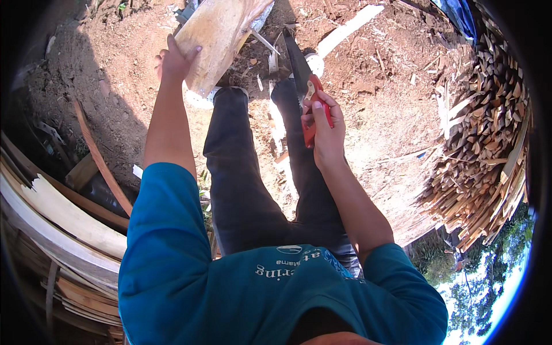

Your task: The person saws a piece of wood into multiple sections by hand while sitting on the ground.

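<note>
My left hand (174, 62) grips the lower left edge of a broad, pale wooden slab (215, 43), thumb on its face and fingers round the side. The slab slants up past the top of the view, so its far end is cut off. In my right hand (328, 123) is a handsaw (310, 86) with a red handle and a dark blade. My fingers wrap round the handle, and the blade points up and a little left. A gap separates the saw from the slab.
Split wood sticks (474, 149) are stacked high on the right. Long planks (75, 218) lie at the lower left. A pale board (351, 30) rests on the brown dirt (379, 86), among scattered chips. Blue sheeting (458, 17) hangs at the top right.
</note>
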